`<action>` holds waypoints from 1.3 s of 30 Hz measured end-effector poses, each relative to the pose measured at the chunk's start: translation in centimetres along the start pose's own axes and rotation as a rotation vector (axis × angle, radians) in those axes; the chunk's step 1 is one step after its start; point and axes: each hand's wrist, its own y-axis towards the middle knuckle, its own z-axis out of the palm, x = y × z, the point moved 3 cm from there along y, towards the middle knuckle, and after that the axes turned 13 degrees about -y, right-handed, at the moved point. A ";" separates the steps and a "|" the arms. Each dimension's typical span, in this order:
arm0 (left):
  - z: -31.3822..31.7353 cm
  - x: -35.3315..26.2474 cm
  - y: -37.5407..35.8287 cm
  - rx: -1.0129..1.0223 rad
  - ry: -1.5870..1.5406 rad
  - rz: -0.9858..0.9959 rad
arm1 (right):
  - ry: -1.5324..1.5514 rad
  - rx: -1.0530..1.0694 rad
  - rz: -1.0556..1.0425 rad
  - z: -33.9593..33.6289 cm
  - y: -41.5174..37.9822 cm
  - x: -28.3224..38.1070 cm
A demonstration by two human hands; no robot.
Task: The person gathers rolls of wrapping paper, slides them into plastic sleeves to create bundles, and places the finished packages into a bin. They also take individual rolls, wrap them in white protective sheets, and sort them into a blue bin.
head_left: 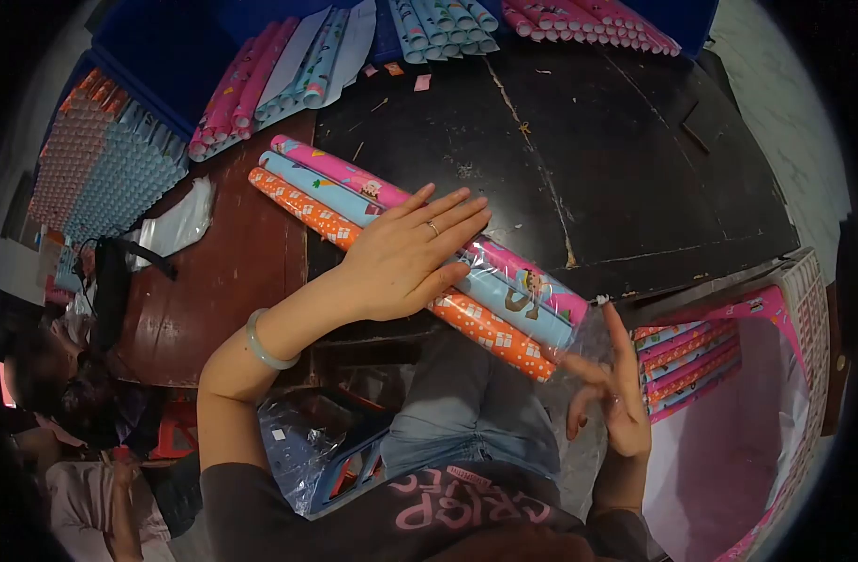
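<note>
Three wrapping-paper rolls, pink (326, 164), light blue (307, 185) and orange with white patterns (302, 208), lie side by side in a clear plastic sleeve (593, 332). They slant across the table edge. My left hand (405, 248) rests flat on their middle, palm down, fingers stretched out. By the sleeve's right end is my right hand (621, 403), its index finger extended and the other fingers apart and partly blurred. It is beside or against the loose plastic; exact contact is unclear.
The dark table (635, 187) has blue bins (148, 56) of stacked rolls at its far left. More pink rolls (588, 23) lie along the back. Clear bags (180, 220) sit left. A lined crate (813, 328) with bundled rolls (691, 361) stands right. Another person (101, 496) is lower left.
</note>
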 end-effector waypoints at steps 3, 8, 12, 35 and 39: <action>0.2 0.1 0.0 0.021 0.014 0.036 | -0.177 0.181 -0.096 0.0 1.5 1.0; 0.2 0.2 0.0 -0.028 0.031 0.082 | -1.362 0.426 -0.470 2.0 3.9 3.4; 0.3 0.5 0.2 -0.035 0.028 0.082 | -1.448 0.392 -0.488 3.1 5.3 3.6; 0.6 0.6 0.5 -0.100 0.062 -0.016 | -0.817 -0.734 0.066 -10.7 -8.1 -1.4; 0.7 0.6 0.5 -0.070 0.086 -0.026 | -0.537 -0.382 -0.136 -9.0 -5.7 -2.3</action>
